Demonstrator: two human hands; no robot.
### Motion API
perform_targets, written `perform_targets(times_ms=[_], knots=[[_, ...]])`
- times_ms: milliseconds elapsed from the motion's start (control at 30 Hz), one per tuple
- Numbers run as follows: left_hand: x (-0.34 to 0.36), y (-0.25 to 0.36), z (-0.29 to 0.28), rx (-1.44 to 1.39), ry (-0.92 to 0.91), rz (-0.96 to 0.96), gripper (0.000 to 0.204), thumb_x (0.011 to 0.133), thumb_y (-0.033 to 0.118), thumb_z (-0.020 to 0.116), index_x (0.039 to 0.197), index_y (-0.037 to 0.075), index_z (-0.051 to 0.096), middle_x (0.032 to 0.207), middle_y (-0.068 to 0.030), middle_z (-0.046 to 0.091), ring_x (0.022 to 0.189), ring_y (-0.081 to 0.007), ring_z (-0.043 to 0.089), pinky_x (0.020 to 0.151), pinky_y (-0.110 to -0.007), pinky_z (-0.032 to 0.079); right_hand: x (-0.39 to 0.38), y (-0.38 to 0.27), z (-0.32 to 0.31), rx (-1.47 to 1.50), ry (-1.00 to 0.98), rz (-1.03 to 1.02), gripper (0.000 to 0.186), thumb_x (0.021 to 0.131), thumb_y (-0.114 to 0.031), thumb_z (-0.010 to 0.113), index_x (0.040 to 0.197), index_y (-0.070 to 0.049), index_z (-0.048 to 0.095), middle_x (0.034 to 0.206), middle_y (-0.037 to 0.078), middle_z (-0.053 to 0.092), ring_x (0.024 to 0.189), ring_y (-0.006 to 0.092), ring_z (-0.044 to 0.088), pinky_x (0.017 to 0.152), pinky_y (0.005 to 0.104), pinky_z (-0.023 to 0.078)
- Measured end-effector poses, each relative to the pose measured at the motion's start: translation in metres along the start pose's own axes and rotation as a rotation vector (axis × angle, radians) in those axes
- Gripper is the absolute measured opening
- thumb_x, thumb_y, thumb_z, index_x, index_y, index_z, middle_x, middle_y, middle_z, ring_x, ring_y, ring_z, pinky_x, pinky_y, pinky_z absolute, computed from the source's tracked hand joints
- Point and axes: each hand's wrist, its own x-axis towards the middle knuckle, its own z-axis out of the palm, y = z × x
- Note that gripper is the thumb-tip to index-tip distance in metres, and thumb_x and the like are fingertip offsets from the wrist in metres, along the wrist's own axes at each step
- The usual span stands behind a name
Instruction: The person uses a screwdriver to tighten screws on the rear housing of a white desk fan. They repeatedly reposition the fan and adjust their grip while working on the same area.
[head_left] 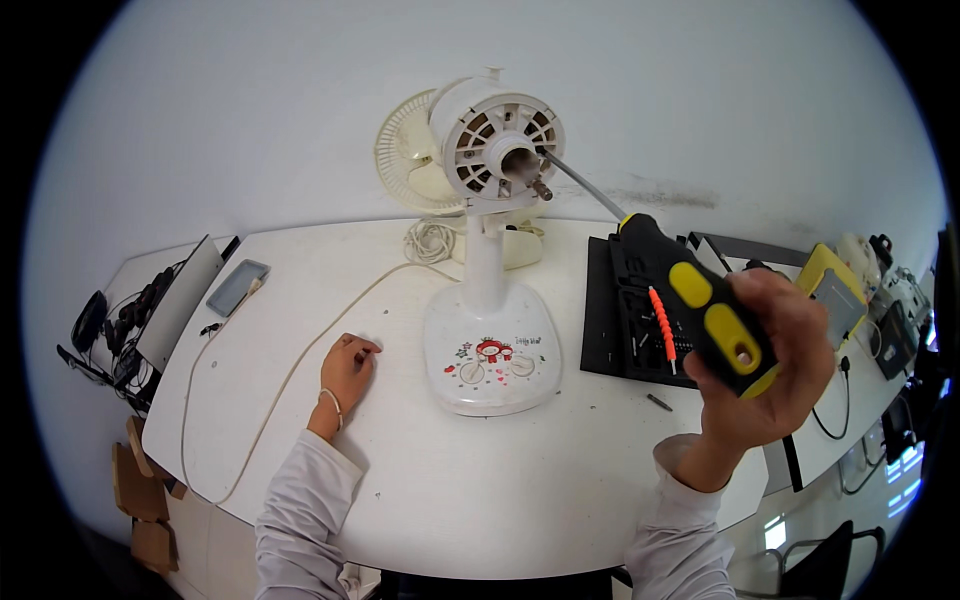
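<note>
One white desk fan (492,250), centre tabletop (480,480). One screwdriver (690,300), black-yellow, at 3 o'clock. One black tool tray (625,310). One loose bit (659,402). One grey phone (237,287) at 9 o'clock. Two hands: left hand (347,370), right hand (775,360).

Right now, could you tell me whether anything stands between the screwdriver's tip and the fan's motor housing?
Nothing visible does. The right hand holds the screwdriver, and its shaft runs unobstructed to the motor housing, its tip at the housing's rim. The left hand rests on the table, well clear.
</note>
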Motion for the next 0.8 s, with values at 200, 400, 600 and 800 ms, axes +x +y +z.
perform_targets(times_ms=[200,400,600,800], knots=[[0.0,0.002,-0.001,0.019,-0.001,-0.016,0.015,0.079,-0.001,0.059,0.087,0.007,0.068,0.09,-0.0084,0.059,0.076,-0.0207,0.06,0.072,-0.031,0.051,0.007,-0.011,0.005,-0.028,-0.103,-0.074,0.037,0.067,0.0,0.073,0.099,-0.007,0.057,0.111,0.015,0.057,0.101,0.0277,0.058,0.087,0.0369,0.049],[0.0,0.004,-0.001,0.043,-0.009,-0.026,0.014,0.08,0.0,0.059,0.087,0.008,0.068,0.09,-0.0084,0.059,0.076,-0.0206,0.06,0.071,-0.031,0.051,0.002,0.001,0.011,0.206,-0.003,0.038,0.044,0.071,-0.025,0.081,0.103,-0.011,0.054,0.122,0.019,0.042,0.103,0.0266,0.053,0.084,0.0363,0.048],[-0.002,0.004,-0.002,0.042,-0.007,-0.01,0.014,0.081,0.001,0.059,0.088,0.008,0.068,0.092,-0.0082,0.059,0.077,-0.0204,0.061,0.071,-0.031,0.051,-0.002,-0.005,0.012,-0.014,-0.09,-0.054,0.044,0.063,-0.022,0.085,0.099,-0.013,0.062,0.105,0.01,0.055,0.089,0.0223,0.058,0.064,0.0282,0.052],[-0.002,0.003,-0.001,0.037,-0.003,-0.014,0.013,0.081,0.001,0.059,0.088,0.007,0.068,0.091,-0.0083,0.059,0.076,-0.0202,0.06,0.07,-0.03,0.05,0.005,0.012,0.002,-0.175,0.067,-0.165,0.051,0.058,-0.015,0.086,0.103,-0.006,0.062,0.099,0.013,0.066,0.084,0.0218,0.061,0.069,0.0285,0.052]])
